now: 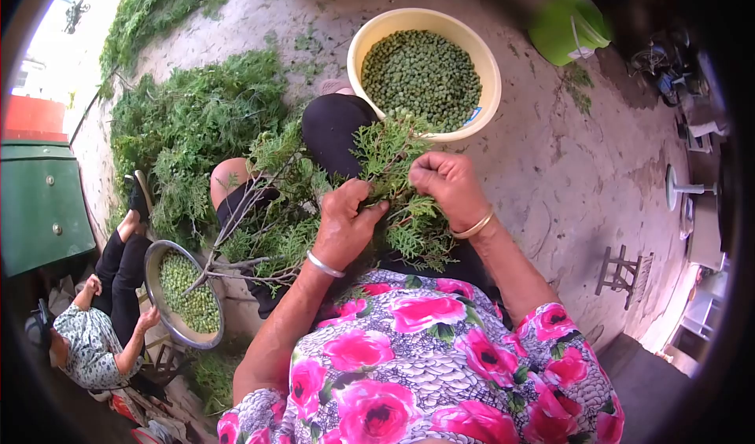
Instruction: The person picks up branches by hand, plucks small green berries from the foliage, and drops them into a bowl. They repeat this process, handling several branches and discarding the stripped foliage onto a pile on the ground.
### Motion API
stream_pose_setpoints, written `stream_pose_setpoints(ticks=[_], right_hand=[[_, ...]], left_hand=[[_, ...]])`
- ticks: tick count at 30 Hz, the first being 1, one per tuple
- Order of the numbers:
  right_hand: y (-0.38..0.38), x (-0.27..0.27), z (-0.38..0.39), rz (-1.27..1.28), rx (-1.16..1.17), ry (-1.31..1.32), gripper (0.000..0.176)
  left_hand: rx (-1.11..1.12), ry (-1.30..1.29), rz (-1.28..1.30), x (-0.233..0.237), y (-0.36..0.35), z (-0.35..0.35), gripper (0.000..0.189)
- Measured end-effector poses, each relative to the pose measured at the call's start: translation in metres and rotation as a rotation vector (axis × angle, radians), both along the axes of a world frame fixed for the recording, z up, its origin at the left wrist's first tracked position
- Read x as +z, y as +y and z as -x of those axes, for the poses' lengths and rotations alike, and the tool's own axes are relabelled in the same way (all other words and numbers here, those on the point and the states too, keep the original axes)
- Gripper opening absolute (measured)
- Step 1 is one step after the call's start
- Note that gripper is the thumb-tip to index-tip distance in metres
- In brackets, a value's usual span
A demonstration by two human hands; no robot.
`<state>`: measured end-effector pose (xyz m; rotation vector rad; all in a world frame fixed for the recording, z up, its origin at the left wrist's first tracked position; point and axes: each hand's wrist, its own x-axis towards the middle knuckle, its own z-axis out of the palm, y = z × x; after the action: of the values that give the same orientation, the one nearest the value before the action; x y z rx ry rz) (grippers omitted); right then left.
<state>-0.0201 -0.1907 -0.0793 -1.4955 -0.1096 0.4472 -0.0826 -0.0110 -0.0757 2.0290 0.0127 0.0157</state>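
**Two hands on a leafy green branch**

A big pile of green branches [189,129] lies on the ground, off to the left of the hands. Just past the hands sits a yellow basin [491,74], nearly full of small green balls [421,74]. They may be seeds, but they are too small to tell. Down below the left hand, a metal bowl [151,287] holds more, beside another person [86,338] who is sitting.

The leafy branch [393,149] rests over the lap, held by both hands. The left hand [346,224] is curled around its stems. The right hand [448,184] pinches a sprig near the top, fingers pressed together.

A hard tug could snap the thin twig. It could also flick little balls onto the ground, missing the basin.
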Motion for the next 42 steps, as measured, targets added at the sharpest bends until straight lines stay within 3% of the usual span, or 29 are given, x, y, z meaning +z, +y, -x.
stream_pose_setpoints(ticks=[1, 3, 5, 8, 10, 11, 13, 14, 16, 19, 27, 29, 33, 35, 39, 42], right_hand=[[-0.006, 0.005, -0.003, 0.001, 0.000, 0.002, 0.009], [-0.020, 0.026, -0.013, -0.301, 0.006, 0.303, 0.007], [-0.026, 0.035, -0.028, -0.263, -0.090, 0.292, 0.008], [-0.044, 0.033, -0.069, -0.177, -0.199, 0.089, 0.017], [-0.046, 0.031, -0.089, -0.005, -0.329, -0.287, 0.031], [-0.047, 0.032, -0.089, -0.005, -0.330, -0.289, 0.031], [-0.047, 0.039, -0.087, 0.833, -0.363, -0.898, 0.035], [-0.043, 0.039, -0.079, 0.830, -0.358, -0.898, 0.035], [-0.032, 0.039, -0.051, 0.574, -0.085, -0.746, 0.025], [-0.023, 0.029, -0.023, 0.559, 0.092, -0.721, 0.019], [-0.007, 0.025, -0.005, 0.651, 0.302, -0.726, 0.027], [-0.005, 0.029, -0.005, 0.779, 0.398, -0.864, 0.028], [-0.004, 0.027, -0.004, 0.799, 0.433, -0.872, 0.027], [-0.003, 0.030, -0.004, 0.807, 0.302, -1.066, 0.024], [-0.001, 0.029, -0.001, 0.673, 0.347, -1.073, 0.017], [-0.003, 0.027, 0.000, 0.635, 0.341, -0.931, 0.016]], left_hand=[[0.009, -0.010, -0.005, -0.002, 0.000, 0.001, 0.012], [0.016, -0.018, -0.009, -0.003, -0.002, 0.002, 0.011], [0.025, -0.201, 0.070, 0.001, -0.007, 0.003, 0.015], [-0.080, -0.196, 0.008, 0.006, -0.004, 0.009, 0.022], [-0.127, -0.239, -0.068, 0.008, -0.003, 0.011, 0.025], [-0.174, -0.282, -0.146, 0.008, -0.003, 0.011, 0.028], [-0.183, -0.287, -0.151, 0.008, -0.006, 0.012, 0.030], [-0.186, -0.322, -0.214, 0.008, -0.008, 0.013, 0.031], [-0.188, -0.354, -0.275, 0.009, -0.009, 0.014, 0.033], [-0.285, -0.292, -0.420, 0.012, -0.007, 0.013, 0.034], [-0.387, -0.319, -0.486, 0.008, -0.005, 0.016, 0.032], [-0.367, -0.336, -0.468, 0.006, -0.004, 0.016, 0.032], [-0.303, -0.368, -0.469, 0.004, -0.004, 0.019, 0.030], [-0.243, -0.396, -0.450, 0.008, -0.008, 0.020, 0.028], [-0.146, -0.410, -0.323, 0.002, -0.008, 0.018, 0.027], [-0.077, -0.361, -0.173, -0.004, -0.011, 0.008, 0.027]])
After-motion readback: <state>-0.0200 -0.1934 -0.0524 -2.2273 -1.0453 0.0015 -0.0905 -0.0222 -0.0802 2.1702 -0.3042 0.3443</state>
